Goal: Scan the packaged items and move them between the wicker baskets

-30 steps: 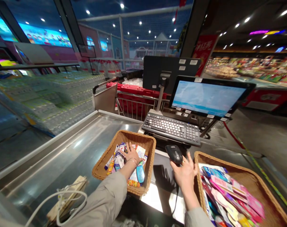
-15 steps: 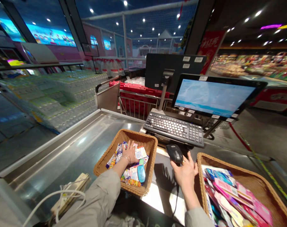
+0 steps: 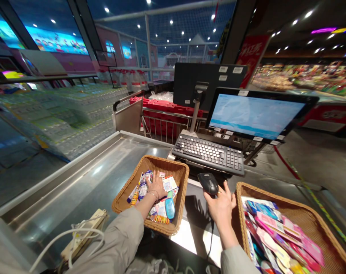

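My left hand point(image 3: 156, 187) lies palm down with its fingers apart on the small packets inside a wicker basket point(image 3: 185, 190). Around it in the basket are blue-and-white wrapped sticks, a white card-like packet point(image 3: 169, 183), a light blue case point(image 3: 169, 208) and an orange-and-yellow wrapped item point(image 3: 161, 219). My right hand point(image 3: 222, 205) is closed round the lower end of a black handheld scanner point(image 3: 208, 183), whose head points up and left above the counter. A cable hangs below the scanner.
A second wicker basket point(image 3: 310, 213) with pink and blue packages stands at the right. Behind are a keyboard point(image 3: 209, 154), a lit monitor point(image 3: 255, 114) and a metal cart point(image 3: 161, 123). A power strip point(image 3: 84, 234) with white cables lies on the metal counter point(image 3: 104, 160).
The view has shifted slightly. Both hands keep nearly the same places, the left on the packets and the right on the scanner.
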